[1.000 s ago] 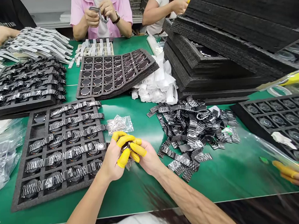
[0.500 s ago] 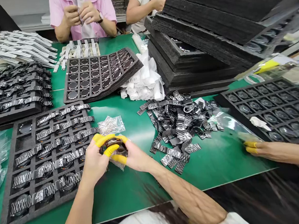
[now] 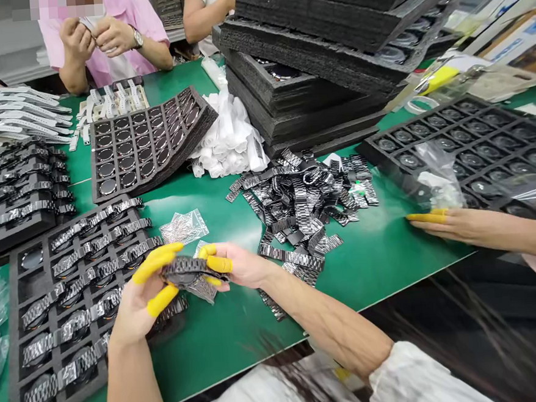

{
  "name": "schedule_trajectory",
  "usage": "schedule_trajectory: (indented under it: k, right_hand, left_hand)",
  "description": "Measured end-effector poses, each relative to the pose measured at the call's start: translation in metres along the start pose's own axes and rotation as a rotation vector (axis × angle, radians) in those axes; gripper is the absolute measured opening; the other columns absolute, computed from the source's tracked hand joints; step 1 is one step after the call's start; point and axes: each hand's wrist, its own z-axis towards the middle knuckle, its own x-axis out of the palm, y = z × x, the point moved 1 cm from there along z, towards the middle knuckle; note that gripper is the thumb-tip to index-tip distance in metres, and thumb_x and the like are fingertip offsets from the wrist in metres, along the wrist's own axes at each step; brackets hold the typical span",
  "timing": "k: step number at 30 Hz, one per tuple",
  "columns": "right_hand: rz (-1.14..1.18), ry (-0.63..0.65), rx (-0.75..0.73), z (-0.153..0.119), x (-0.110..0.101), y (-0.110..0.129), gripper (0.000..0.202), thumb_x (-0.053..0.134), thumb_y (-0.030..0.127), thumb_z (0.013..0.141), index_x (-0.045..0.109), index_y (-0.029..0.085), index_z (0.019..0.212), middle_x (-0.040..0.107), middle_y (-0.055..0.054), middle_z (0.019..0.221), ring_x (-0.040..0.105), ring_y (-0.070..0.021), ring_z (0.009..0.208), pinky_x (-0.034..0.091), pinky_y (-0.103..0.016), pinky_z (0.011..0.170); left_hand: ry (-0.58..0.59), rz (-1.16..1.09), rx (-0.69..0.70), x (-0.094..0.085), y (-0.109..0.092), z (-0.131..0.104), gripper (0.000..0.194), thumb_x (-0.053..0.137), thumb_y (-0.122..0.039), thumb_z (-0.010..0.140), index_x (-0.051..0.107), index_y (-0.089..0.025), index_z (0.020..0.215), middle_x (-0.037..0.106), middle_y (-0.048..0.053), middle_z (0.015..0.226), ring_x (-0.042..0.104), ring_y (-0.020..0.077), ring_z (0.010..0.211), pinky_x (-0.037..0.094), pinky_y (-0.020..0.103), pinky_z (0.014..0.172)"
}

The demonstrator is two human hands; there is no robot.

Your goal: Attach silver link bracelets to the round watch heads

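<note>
A black watch is held between my two hands above the green table, tilted so that its edge and part of a metal band show. My left hand, with yellow finger covers, grips the case end between thumb and fingers. On the other end, my right hand pinches with yellow-covered fingertips. Just beneath lies a small clear bag of thin metal pins, partly hidden; a second bag of pins sits beyond. To the left is a dark foam tray with rows of black metal-banded watches.
A heap of black metal watch bands lies to the right. Behind are a foam tray of watch heads, white wrapped items and stacked foam trays. A co-worker's hand rests near the right tray; another person sits opposite.
The view has swung right. The watch has turned in my hands, its band and edge now showing, and my left fingers are spread wider around it. The co-worker's hand at right has come off the plastic bag.
</note>
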Motion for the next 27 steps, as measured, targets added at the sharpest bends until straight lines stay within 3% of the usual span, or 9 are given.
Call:
schedule_trajectory:
  k: [4,7,10,12,14,17,20,23,27]
  right_hand:
    - [-0.179,-0.160,-0.110,0.001,0.006,0.003,0.050,0.083,0.065,0.084,0.062,0.021,0.094,0.058,0.007,0.073,0.045,-0.0087,0.054,0.037,-0.023,0.050]
    - [-0.400,-0.207,-0.105,-0.001,0.006,0.009,0.043,0.077,0.062,0.090,0.063,0.022,0.094,0.060,0.004,0.081,0.051,-0.0123,0.067,0.044,-0.026,0.061]
    - [-0.740,-0.243,-0.075,-0.015,0.002,0.022,0.034,0.077,0.053,0.093,0.065,0.024,0.105,0.067,0.000,0.090,0.060,-0.0195,0.082,0.049,-0.032,0.075]
    - [-1.070,-0.297,-0.048,-0.032,-0.003,0.034,0.036,0.087,0.042,0.085,0.066,0.024,0.109,0.071,-0.005,0.103,0.064,-0.0254,0.093,0.049,-0.036,0.080]
    - [-1.394,-0.311,0.074,-0.050,-0.012,0.041,0.031,0.087,0.030,0.084,0.067,0.024,0.107,0.072,-0.009,0.109,0.067,-0.0301,0.102,0.047,-0.037,0.082]
    - [-1.586,-0.289,0.292,-0.065,-0.028,0.037,0.023,0.084,0.027,0.085,0.064,0.025,0.095,0.072,-0.007,0.095,0.068,-0.0263,0.079,0.043,-0.036,0.068]
    - [-1.646,-0.247,0.338,-0.068,-0.035,0.022,0.027,0.084,0.025,0.084,0.057,0.028,0.084,0.069,-0.007,0.085,0.064,-0.0241,0.067,0.037,-0.036,0.060]
    - [-1.674,-0.324,0.343,-0.068,-0.033,0.010,0.032,0.084,0.025,0.084,0.053,0.029,0.079,0.062,-0.006,0.075,0.060,-0.0236,0.061,0.034,-0.037,0.057]
    - [-1.719,-0.488,0.324,-0.069,-0.031,0.007,0.035,0.085,0.033,0.082,0.051,0.029,0.076,0.057,-0.004,0.071,0.058,-0.0234,0.059,0.033,-0.036,0.057]
  left_hand:
    - [-0.100,-0.231,-0.219,0.018,0.005,0.010,0.064,0.073,-0.064,0.092,0.065,-0.029,0.144,0.073,0.015,0.136,0.074,0.0325,0.113,0.067,0.047,0.089]
    - [-0.260,-0.070,-0.317,0.030,0.010,0.010,0.058,0.082,-0.050,0.089,0.066,-0.028,0.140,0.075,0.010,0.126,0.075,0.0254,0.103,0.066,0.041,0.089]
    - [-0.351,0.098,-0.307,0.023,0.003,0.000,0.056,0.084,-0.045,0.088,0.066,-0.027,0.138,0.072,0.009,0.131,0.073,0.0253,0.111,0.065,0.040,0.095]
    - [-0.430,0.184,-0.272,0.002,-0.010,-0.009,0.055,0.084,-0.044,0.087,0.067,-0.028,0.137,0.071,0.009,0.131,0.072,0.0259,0.112,0.065,0.040,0.094]
    - [-0.545,0.236,-0.248,-0.033,-0.029,-0.018,0.055,0.086,-0.041,0.084,0.068,-0.027,0.134,0.071,0.008,0.127,0.072,0.0251,0.106,0.066,0.041,0.091]
    - [-0.745,0.225,-0.223,-0.098,-0.062,-0.031,0.053,0.090,-0.033,0.076,0.071,-0.024,0.125,0.068,0.005,0.111,0.069,0.0209,0.091,0.068,0.044,0.086]
    - [-0.922,0.245,-0.184,-0.155,-0.087,-0.039,0.051,0.090,-0.020,0.069,0.070,-0.021,0.117,0.062,0.001,0.096,0.061,0.0153,0.083,0.068,0.045,0.084]
    - [-0.976,0.245,-0.242,-0.192,-0.090,-0.036,0.041,0.086,-0.016,0.075,0.067,-0.020,0.111,0.061,-0.001,0.092,0.058,0.0125,0.081,0.067,0.046,0.089]
    - [-0.966,0.280,-0.375,-0.216,-0.068,-0.027,0.022,0.077,-0.013,0.086,0.065,-0.016,0.104,0.062,0.000,0.087,0.059,0.0122,0.078,0.066,0.048,0.089]
